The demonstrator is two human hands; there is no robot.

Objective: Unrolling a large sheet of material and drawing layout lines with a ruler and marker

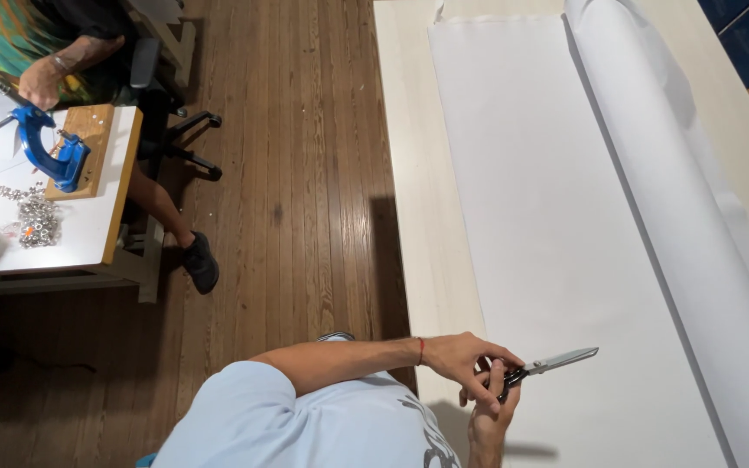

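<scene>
Both hands on scissors at the near end of white sheet on tabletop — left hand and right hand fingers curled round the handles. Blades closed — no cut visible yet; roll beside.

Bright, sharp; soft shadows, wide-angle distortion

a sheet of fabric is spread along the surface, with a fabric roll laid on it at its right edge. the scissors are held over the near end of the sheet by both hands, the left hand above the right hand. across the floor to the left, a second surface is found, on which a press tool and a heap of eyelets are set, with another person's hand behind the tool.
</scene>
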